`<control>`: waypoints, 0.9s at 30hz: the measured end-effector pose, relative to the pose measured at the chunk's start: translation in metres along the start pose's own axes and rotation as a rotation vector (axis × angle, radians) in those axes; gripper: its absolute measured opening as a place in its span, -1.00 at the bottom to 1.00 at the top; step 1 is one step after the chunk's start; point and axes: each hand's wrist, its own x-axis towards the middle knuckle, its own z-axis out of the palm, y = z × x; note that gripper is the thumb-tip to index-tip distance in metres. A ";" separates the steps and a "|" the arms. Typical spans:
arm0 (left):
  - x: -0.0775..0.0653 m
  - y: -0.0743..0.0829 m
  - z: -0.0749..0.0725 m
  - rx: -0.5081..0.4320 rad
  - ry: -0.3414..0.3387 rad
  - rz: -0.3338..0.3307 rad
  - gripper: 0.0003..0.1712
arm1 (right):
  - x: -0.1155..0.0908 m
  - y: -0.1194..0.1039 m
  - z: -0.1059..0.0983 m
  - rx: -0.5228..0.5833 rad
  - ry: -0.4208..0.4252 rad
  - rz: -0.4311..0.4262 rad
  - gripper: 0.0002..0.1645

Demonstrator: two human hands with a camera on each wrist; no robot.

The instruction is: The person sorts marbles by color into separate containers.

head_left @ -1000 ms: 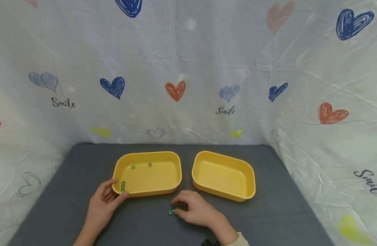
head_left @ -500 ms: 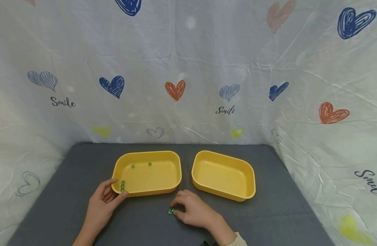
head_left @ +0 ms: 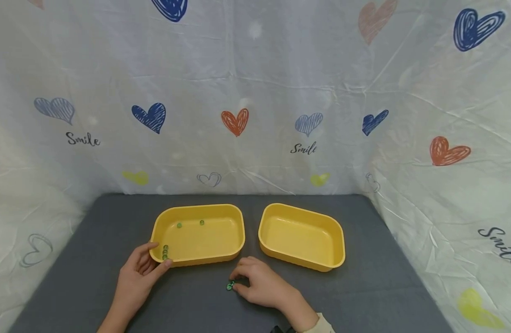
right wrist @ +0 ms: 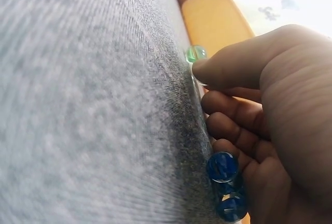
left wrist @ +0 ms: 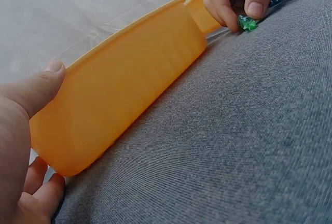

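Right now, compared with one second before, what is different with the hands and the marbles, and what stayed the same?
The right hand has lowered its forefinger toward the thumb, and the two now close on the green marbles. I see nothing let go. The left hand still holds the near left corner of the left box; the marbles inside it and the right box stay in place.

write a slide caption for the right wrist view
Right hand touching a round, glassy green marble, with round, glassy blue marbles nearby and a yellow plastic tray beyond.
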 end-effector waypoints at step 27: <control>0.001 -0.001 0.000 -0.041 -0.005 0.015 -0.14 | 0.008 -0.021 -0.016 0.108 0.029 -0.010 -0.87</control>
